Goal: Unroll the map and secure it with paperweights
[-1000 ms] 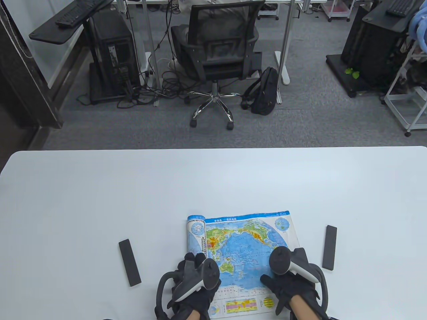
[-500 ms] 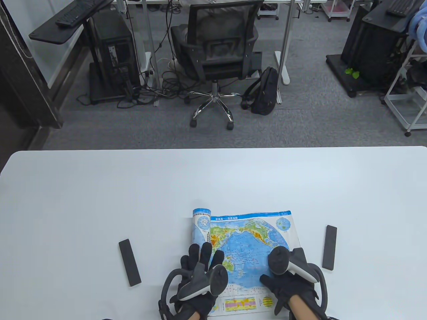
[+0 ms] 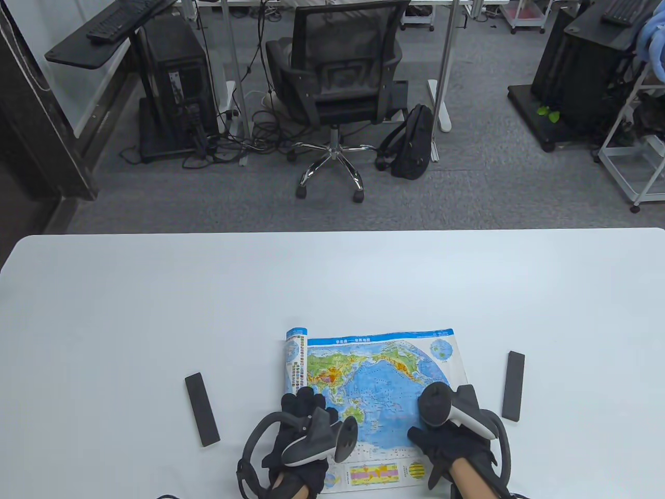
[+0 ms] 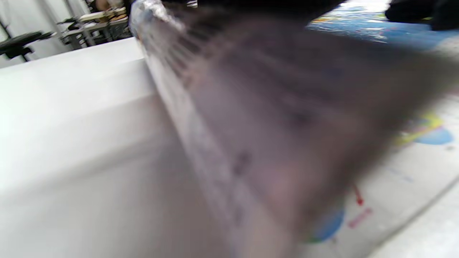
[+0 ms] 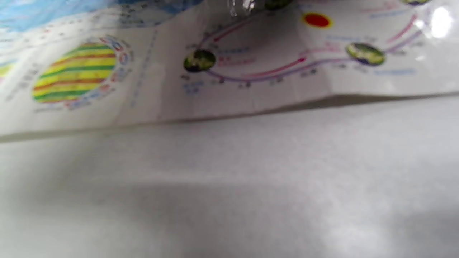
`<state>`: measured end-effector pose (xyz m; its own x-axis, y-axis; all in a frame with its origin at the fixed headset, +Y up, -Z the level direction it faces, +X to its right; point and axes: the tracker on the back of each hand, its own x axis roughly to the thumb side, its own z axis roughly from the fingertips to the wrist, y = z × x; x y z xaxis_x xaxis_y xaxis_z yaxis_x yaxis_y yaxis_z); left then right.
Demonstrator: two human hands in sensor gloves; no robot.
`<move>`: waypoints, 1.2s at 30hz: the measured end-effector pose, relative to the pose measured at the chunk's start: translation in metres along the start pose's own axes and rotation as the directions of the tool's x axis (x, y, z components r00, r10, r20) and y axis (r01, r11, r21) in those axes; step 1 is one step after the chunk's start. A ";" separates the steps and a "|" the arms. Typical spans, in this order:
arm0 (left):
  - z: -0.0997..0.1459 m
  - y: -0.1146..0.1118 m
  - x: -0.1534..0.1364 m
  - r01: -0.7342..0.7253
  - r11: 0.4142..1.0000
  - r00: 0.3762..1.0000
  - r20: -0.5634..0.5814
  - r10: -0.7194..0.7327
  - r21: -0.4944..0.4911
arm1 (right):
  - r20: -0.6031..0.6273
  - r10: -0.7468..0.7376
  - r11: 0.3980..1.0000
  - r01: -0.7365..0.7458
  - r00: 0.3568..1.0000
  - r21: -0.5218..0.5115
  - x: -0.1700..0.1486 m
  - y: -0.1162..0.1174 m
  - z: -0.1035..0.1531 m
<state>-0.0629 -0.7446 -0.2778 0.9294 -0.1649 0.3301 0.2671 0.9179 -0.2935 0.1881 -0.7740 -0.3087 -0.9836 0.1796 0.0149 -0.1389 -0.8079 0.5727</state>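
Map (image 3: 374,384) part-unrolled; left hand (image 3: 304,431) presses rolled end, right hand (image 3: 452,436) flat on right edge.

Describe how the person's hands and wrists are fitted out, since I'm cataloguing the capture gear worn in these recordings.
Both the left hand and the right hand wear black sensor gloves. Strapped to the back of each is a tracker shaped like a VR controller, with a dark grey round head and a white-and-grey handle. A grey tube or cable loops round the outer side of each wrist. Bare skin shows at the forearms; no sleeves are visible.
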 end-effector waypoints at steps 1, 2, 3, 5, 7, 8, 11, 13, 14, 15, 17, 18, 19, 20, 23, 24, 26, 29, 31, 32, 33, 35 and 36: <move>0.001 -0.001 -0.006 -0.029 1.000 0.999 -0.026 0.029 -0.011 | 0.001 -0.004 1.000 0.004 1.000 0.001 0.000 0.000 0.000; 0.001 -0.002 -0.011 -0.052 0.998 0.998 -0.046 0.051 -0.022 | 0.000 -0.007 1.000 0.007 1.000 0.002 -0.001 -0.001 0.000; 0.002 -0.004 -0.017 -0.090 0.995 0.993 -0.078 0.087 -0.044 | -0.002 -0.011 1.000 0.011 1.000 0.004 -0.001 -0.001 0.000; 0.004 -0.007 -0.028 -0.153 0.985 0.982 -0.126 0.141 -0.085 | -0.017 -0.011 1.000 0.011 1.000 0.012 -0.004 -0.003 0.000; 0.005 -0.011 -0.038 -0.195 0.974 0.969 -0.174 0.173 -0.116 | -0.024 -0.023 1.000 0.023 0.999 0.016 -0.008 -0.004 0.000; 0.004 -0.014 -0.041 -0.212 0.969 0.964 -0.189 0.186 -0.130 | -0.024 -0.032 0.999 0.032 0.999 0.015 -0.010 -0.005 0.000; 0.001 -0.021 -0.048 -0.282 0.943 0.948 -0.205 0.245 -0.174 | -0.020 -0.048 0.999 0.048 0.999 0.012 -0.013 -0.005 0.000; -0.002 -0.025 -0.046 -0.304 0.932 0.942 -0.205 0.265 -0.196 | -0.020 -0.042 0.999 0.042 0.999 0.013 -0.013 -0.006 0.000; -0.003 -0.025 -0.045 -0.296 0.934 0.944 -0.210 0.254 -0.200 | -0.019 -0.040 0.999 0.040 0.999 0.013 -0.013 -0.006 0.000; -0.005 -0.026 -0.044 -0.276 0.938 0.949 -0.214 0.232 -0.207 | -0.017 -0.038 0.999 0.039 0.999 0.017 -0.013 -0.006 0.000; -0.007 -0.026 -0.041 -0.254 0.944 0.955 -0.212 0.209 -0.212 | -0.016 -0.040 0.999 0.040 0.999 0.023 -0.014 -0.007 0.000; -0.009 -0.027 -0.039 -0.246 0.946 0.957 -0.210 0.202 -0.210 | -0.015 -0.041 0.999 0.042 0.999 0.022 -0.014 -0.007 0.000; -0.010 -0.027 -0.038 -0.244 0.947 0.957 -0.207 0.201 -0.209 | -0.015 -0.042 0.999 0.042 0.999 0.022 -0.014 -0.007 0.000; -0.010 -0.028 -0.038 -0.251 0.945 0.956 -0.205 0.209 -0.208 | -0.015 -0.041 0.999 0.042 0.999 0.022 -0.015 -0.007 0.000; -0.011 -0.030 -0.039 -0.274 0.939 0.951 -0.202 0.233 -0.206 | -0.010 -0.055 0.998 0.055 0.998 0.026 -0.016 -0.008 0.001; -0.010 -0.030 -0.039 -0.273 0.940 0.951 -0.204 0.231 -0.206 | -0.006 -0.062 0.998 0.063 0.998 0.030 -0.017 -0.008 0.001; -0.012 -0.031 -0.039 -0.272 0.939 0.952 -0.200 0.231 -0.209 | 0.004 -0.069 0.996 0.069 0.998 0.051 -0.018 -0.009 0.000; -0.013 -0.032 -0.039 -0.274 0.940 0.951 -0.199 0.235 -0.202 | 0.011 -0.084 0.995 0.084 0.996 0.056 -0.020 -0.010 0.001; -0.013 -0.031 -0.040 -0.283 0.942 0.948 -0.203 0.246 -0.180 | 0.012 -0.086 0.995 0.085 0.996 0.055 -0.020 -0.010 0.001; -0.013 -0.031 -0.040 -0.282 0.943 0.948 -0.205 0.245 -0.176 | 0.011 -0.083 0.995 0.083 0.996 0.055 -0.020 -0.010 0.001; -0.014 -0.031 -0.040 -0.271 0.948 0.949 -0.211 0.234 -0.168 | 0.010 -0.080 0.995 0.080 0.997 0.055 -0.020 -0.010 0.001; -0.015 -0.030 -0.040 -0.251 0.954 0.952 -0.219 0.213 -0.162 | 0.011 -0.080 0.995 0.080 0.997 0.053 -0.020 -0.010 0.002; -0.015 -0.029 -0.040 -0.247 0.956 0.951 -0.225 0.210 -0.155 | 0.013 -0.082 0.995 0.082 0.997 0.051 -0.020 -0.009 0.002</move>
<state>-0.1038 -0.7703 -0.2959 0.9977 -0.0458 0.0503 0.0649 0.8629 -0.5012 0.2094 -0.7691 -0.3129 -0.9673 0.2527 -0.0220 -0.2127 -0.7609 0.6130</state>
